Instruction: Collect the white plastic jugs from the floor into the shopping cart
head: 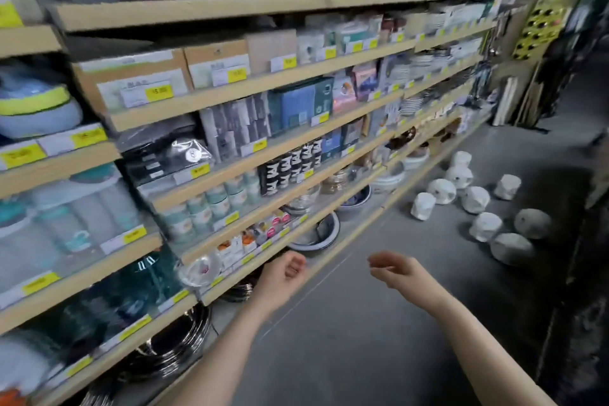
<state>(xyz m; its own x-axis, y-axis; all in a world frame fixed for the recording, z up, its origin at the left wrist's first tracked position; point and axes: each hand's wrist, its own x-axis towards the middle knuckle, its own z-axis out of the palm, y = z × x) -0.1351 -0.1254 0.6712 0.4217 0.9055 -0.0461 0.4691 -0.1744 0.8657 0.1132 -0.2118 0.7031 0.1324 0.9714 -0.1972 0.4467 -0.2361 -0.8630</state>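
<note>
On the grey floor [346, 339] of a shop aisle, well beyond the fingertips of both hands, about ten white plastic jugs [474, 199] lie scattered in a loose cluster near the foot of the shelving. Most are tipped on their sides, their long axes pointing in different directions; the picture is too blurred to tell which way each spout or handle faces. One jug [422, 205] at the near left of the cluster looks upright. The left hand [283, 273] is held out in the air with its fingers loosely curled, holding nothing, just in front of the lower shelf edge. The right hand [395, 270] is held out beside it, apart from it, fingers relaxed and slightly bent, also empty. To the left of both hands, wooden shelves [230, 10] with yellow price tags [158, 93] carry boxes, jars, bowls and packaged housewares. The whole view is motion-blurred.
</note>
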